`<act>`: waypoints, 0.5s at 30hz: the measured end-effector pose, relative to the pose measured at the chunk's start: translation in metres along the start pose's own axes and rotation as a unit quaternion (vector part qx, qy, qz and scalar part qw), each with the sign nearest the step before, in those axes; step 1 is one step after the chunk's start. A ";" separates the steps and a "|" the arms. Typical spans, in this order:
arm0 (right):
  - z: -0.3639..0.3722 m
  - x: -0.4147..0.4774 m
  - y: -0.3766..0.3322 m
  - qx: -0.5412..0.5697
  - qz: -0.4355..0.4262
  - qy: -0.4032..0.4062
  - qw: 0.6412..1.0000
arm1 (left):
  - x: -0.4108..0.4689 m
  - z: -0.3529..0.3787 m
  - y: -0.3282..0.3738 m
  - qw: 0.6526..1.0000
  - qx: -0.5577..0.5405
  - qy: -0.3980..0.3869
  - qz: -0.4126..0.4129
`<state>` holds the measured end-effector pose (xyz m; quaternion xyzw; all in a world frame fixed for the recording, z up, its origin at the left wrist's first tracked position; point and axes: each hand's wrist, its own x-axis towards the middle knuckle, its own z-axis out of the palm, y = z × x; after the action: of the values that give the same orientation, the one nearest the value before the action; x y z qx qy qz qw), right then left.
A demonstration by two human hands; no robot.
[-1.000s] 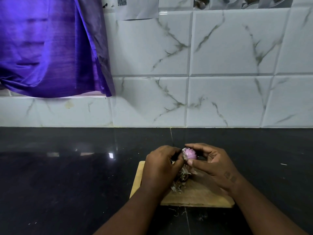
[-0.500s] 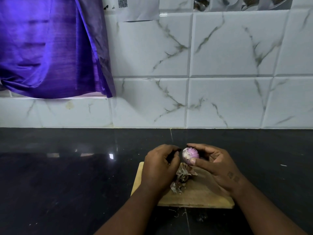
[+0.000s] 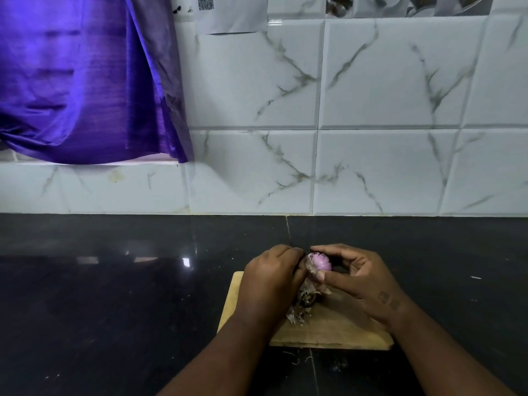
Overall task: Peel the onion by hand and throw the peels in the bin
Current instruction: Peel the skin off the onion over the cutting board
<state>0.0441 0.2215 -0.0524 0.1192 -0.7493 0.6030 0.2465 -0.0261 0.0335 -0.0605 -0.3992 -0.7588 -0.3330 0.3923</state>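
Head view: right hand (image 3: 363, 284) grips onion (image 3: 321, 262); left hand (image 3: 271, 278), fingers curled, pinches the onion's loose skin, above peels (image 3: 303, 305) on wooden board (image 3: 328, 334), table's (image 3: 114, 281) near edge.

Dim bluish light, soft edge distortion

Likely a home kitchen: tiled wall (image 3: 371, 110), dark countertop (image 3: 114, 281), chopping board (image 3: 328, 332).

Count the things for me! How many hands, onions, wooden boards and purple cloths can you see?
Hands: 2 (left hand, right hand)
Onions: 1 (onion)
Wooden boards: 1 (wooden board)
Purple cloths: 1 (purple cloth)
Total: 5
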 end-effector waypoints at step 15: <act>0.001 0.000 -0.006 0.041 0.029 0.016 0.999 | 0.001 -0.005 0.001 0.994 -0.080 -0.001 -0.076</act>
<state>0.0463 0.2192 -0.0476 0.0983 -0.7229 0.6421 0.2356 -0.0236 0.0300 -0.0570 -0.3707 -0.7582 -0.4212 0.3321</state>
